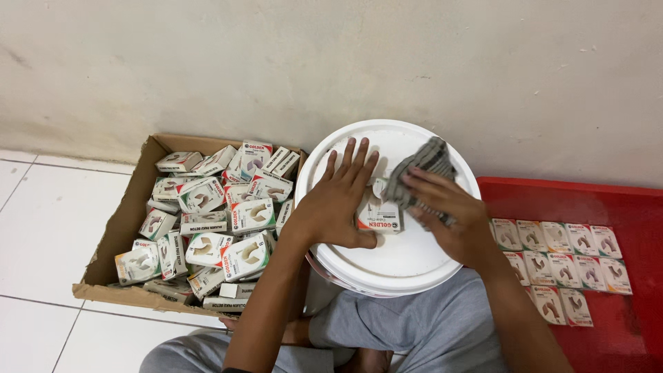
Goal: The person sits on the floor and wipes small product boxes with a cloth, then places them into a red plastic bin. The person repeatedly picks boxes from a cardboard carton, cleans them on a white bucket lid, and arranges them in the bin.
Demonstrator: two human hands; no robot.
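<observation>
Cardboard box (pixel 124 228) of small white packets is sitting at your left. Your left hand (pixel 338 200), fingers spread, is pinning a small white box (pixel 380 215) on the white bucket lid (pixel 407 259); your right hand (pixel 445 211) is gripping a grey cloth (pixel 418 166) against it. Packets (pixel 563 259) are lying in rows on a red tray (pixel 635 207).

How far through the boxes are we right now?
Done: about a dozen boxes lie in rows on the red tray. In hand: the left hand steadies one box on the white bucket lid while the right hand presses a grey cloth to it. Left: the carton holds many more, piled loosely.
</observation>
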